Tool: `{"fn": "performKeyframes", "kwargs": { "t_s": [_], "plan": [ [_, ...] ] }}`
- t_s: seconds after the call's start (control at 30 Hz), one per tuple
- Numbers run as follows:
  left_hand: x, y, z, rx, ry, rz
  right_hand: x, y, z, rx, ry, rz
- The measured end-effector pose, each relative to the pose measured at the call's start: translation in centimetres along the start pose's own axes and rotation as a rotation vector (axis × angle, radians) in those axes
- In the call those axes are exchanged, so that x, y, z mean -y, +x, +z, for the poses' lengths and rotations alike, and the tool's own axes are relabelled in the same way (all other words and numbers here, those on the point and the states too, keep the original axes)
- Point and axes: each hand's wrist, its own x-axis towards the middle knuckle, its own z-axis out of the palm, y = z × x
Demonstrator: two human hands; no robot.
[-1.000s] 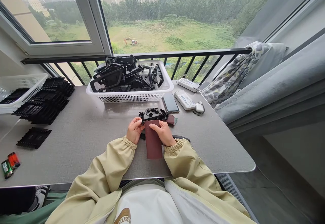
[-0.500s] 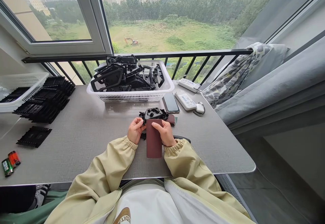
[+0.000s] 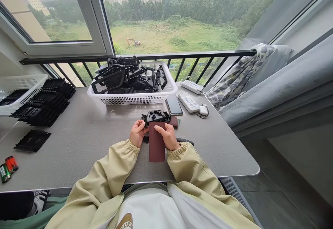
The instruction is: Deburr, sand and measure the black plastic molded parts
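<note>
My left hand (image 3: 137,132) pinches the left end of a black plastic part (image 3: 156,115), which has raised fittings on its upper face. In my right hand (image 3: 168,135) is a dark red sheet of sandpaper (image 3: 156,147), thumb on top, hanging down towards me. The sheet's upper edge meets the near side of the black part and hides some of it. Behind my right hand lies another reddish-brown piece of sandpaper (image 3: 173,121) with a green corner. A dark curved piece (image 3: 186,141) shows partly beside my right wrist.
A white basket (image 3: 137,99) heaped with black plastic parts stands at the back. A phone (image 3: 174,105) and white boxy devices (image 3: 189,103) lie right of it. Stacked black panels (image 3: 43,104), a single panel (image 3: 32,140) and two cylindrical batteries (image 3: 9,168) are at left.
The whole view has shifted slightly to the left. Both hands keep the same hold on the black part and the sandpaper.
</note>
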Motion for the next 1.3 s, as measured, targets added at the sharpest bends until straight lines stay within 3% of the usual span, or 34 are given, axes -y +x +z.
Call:
{"fn": "performKeyframes", "kwargs": {
  "t_s": [0.13,0.63,1.0,1.2,1.3],
  "plan": [
    [0.13,-0.21,0.32,-0.053,0.003,0.038,0.07,0.15,-0.10,-0.079,-0.047,-0.023],
    [0.76,0.26,0.34,-0.265,0.088,0.150,0.21,0.10,0.19,-0.083,-0.192,-0.072],
    [0.37,-0.36,0.44,-0.166,0.104,0.141,0.14,-0.16,0.55,0.007,-0.263,-0.160],
    [0.51,-0.38,0.31,-0.175,0.120,0.145,-0.06,0.02,0.38,-0.067,-0.296,-0.155],
    [0.55,-0.41,0.30,-0.149,0.124,0.154,0.04,-0.08,0.41,-0.032,-0.277,-0.147]
  ]
}}
